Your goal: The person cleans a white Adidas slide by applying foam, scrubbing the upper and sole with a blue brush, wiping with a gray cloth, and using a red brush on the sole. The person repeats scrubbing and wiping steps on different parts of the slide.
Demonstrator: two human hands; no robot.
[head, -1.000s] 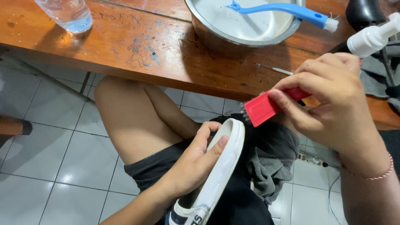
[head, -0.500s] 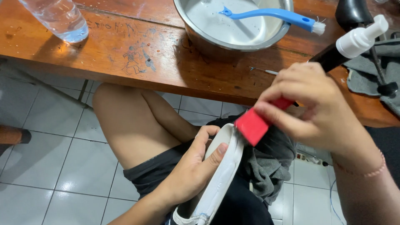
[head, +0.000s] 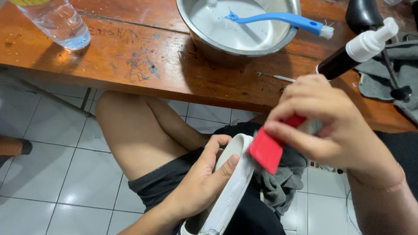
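Gripping: a white shoe (head: 230, 182) is clamped in the left hand (head: 202, 182) over the lap, sole edge turned up, thumb laid along its rim.
Right hand: the right hand (head: 331, 126) is closed on a red block (head: 266, 150), whose lower corner touches the sole's edge.
Edges: the wooden table (head: 143, 65) edge runs just above the knees; open room is left between it and the shoe.
Table: a round steel bowl (head: 237, 32) is spanned by a blue brush (head: 278, 19); a dark pump bottle (head: 357, 52) lies tilted beside a grey cloth (head: 383, 78); a clear plastic bottle (head: 56, 24) stands at the far corner.
Textures: the wood is scratched and glossy, the sole smooth and curved, the floor (head: 52, 174) pale tile.
Lap: a second crumpled grey rag (head: 278, 182) is seen under the shoe.
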